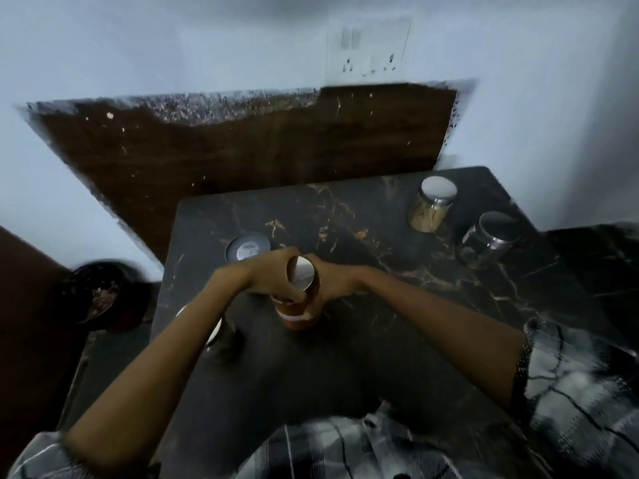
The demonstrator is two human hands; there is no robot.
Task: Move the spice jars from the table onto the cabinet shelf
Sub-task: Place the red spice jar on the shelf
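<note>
Both hands, left hand (268, 273) and right hand (332, 283), close around the red spice jar (297, 307) mid-worktop (363, 375), apparently lifted. Next: carry it upright to the unseen cabinet shelf.

Bare left hand (268, 273) and bare right hand (332, 283), each on a bare forearm. Behind each forearm sits a short black-and-white checked fabric sleeve, left (38, 454) and right (581, 371), the right one edged with a dark speckled cuff. The same checked fabric covers the torsо (345, 447) below both hands.
</note>
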